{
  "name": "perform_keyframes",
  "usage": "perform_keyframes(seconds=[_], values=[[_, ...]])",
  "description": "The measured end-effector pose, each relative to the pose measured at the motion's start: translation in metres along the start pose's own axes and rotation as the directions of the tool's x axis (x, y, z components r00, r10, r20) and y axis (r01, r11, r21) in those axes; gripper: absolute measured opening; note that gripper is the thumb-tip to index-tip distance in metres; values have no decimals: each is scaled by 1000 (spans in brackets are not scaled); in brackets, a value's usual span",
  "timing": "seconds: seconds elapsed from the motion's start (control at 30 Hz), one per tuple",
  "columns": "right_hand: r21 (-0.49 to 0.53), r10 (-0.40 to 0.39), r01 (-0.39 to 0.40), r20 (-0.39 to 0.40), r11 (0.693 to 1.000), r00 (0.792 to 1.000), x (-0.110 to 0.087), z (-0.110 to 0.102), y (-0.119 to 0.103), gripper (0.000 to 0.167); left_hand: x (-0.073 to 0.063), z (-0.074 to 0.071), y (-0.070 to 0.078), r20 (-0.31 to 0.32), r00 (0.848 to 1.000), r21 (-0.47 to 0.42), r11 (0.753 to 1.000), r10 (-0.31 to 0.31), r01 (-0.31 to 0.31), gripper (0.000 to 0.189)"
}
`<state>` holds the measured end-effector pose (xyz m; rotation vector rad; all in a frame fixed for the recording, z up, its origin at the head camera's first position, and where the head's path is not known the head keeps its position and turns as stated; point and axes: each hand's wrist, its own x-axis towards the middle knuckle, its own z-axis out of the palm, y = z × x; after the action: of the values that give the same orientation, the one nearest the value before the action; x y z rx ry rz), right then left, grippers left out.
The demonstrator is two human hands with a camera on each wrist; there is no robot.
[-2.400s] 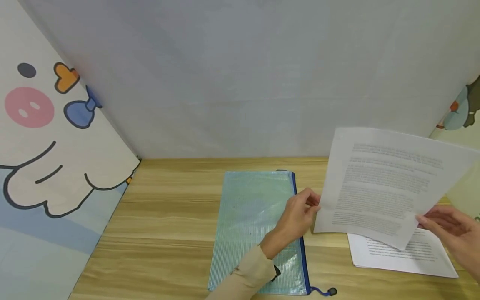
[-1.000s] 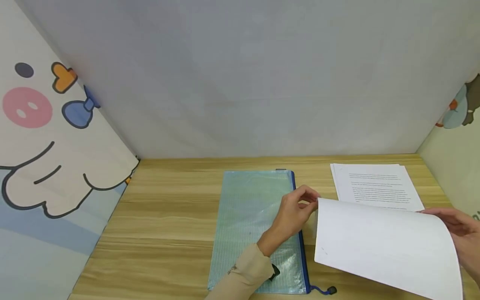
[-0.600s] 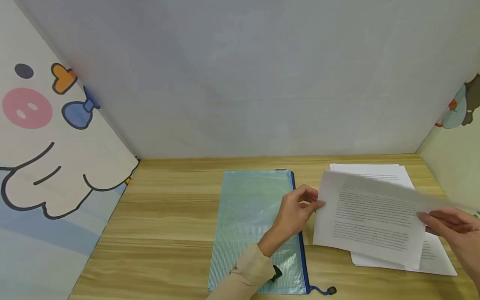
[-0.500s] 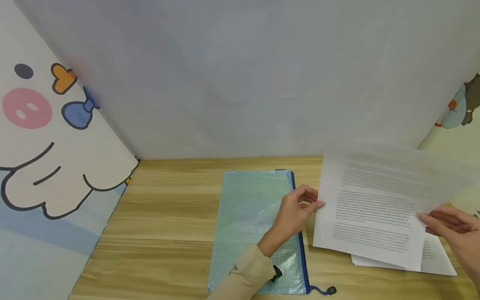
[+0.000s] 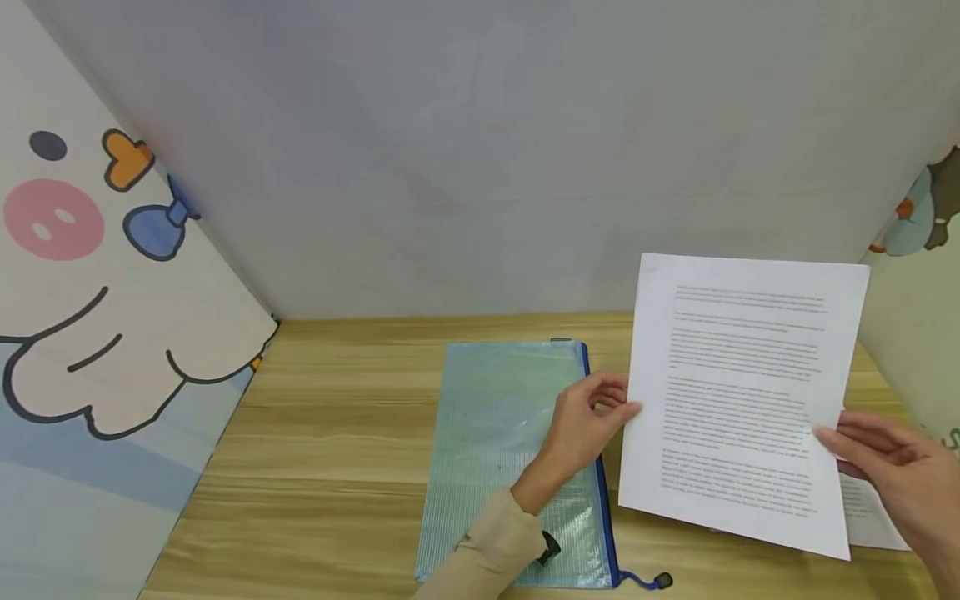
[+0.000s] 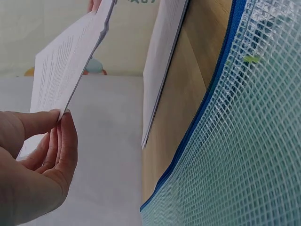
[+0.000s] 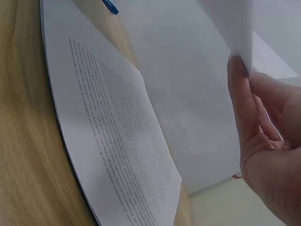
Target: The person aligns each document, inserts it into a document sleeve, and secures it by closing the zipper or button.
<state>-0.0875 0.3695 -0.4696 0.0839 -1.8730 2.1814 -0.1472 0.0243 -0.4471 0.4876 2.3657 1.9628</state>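
A printed sheet of paper point(image 5: 742, 400), its text side showing in the head view, is held up off the table between both hands. My left hand point(image 5: 581, 429) pinches its left edge between thumb and fingertips; the left wrist view shows that pinch of the left hand point(image 6: 42, 160) from close by. On the opposite edge my right hand point(image 5: 896, 471) pinches the sheet, thumb in front and fingers behind. Below the raised sheet lies a stack of printed papers point(image 7: 113, 122) on the table, mostly hidden behind it in the head view.
A translucent blue mesh zipper pouch point(image 5: 487, 433) lies flat under the left forearm, its blue zipper edge facing the papers. The zipper pull point(image 5: 662, 581) sticks out at the lower right. A grey-white wall point(image 5: 450, 167) rises behind the wooden table point(image 5: 337, 433).
The sheet was bent over with its blank back showing about a second ago, then swung upward. Now it stands flatter, text side showing. Both hands keep their grip, shifted slightly left.
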Motion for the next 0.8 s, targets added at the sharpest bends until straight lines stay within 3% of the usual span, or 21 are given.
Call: perform_keyframes(seconds=[0.17,0.37,0.6,0.8], values=[[65,64,-65,18,996,998,-1,-2,3,39,0,-4,-6,-8,1000,3,1000,12,-12,22],[34,115,-115,9,993,993,-2,-4,5,40,-2,-9,-13,-33,999,43,999,33,-32,18],[7,168,-168,5,986,986,-4,-7,5,40,-8,-14,-16,-36,996,174,981,-77,83,16],[-46,210,-211,-36,976,977,-7,-7,6,38,-14,-16,-21,-14,984,347,922,-179,172,13]])
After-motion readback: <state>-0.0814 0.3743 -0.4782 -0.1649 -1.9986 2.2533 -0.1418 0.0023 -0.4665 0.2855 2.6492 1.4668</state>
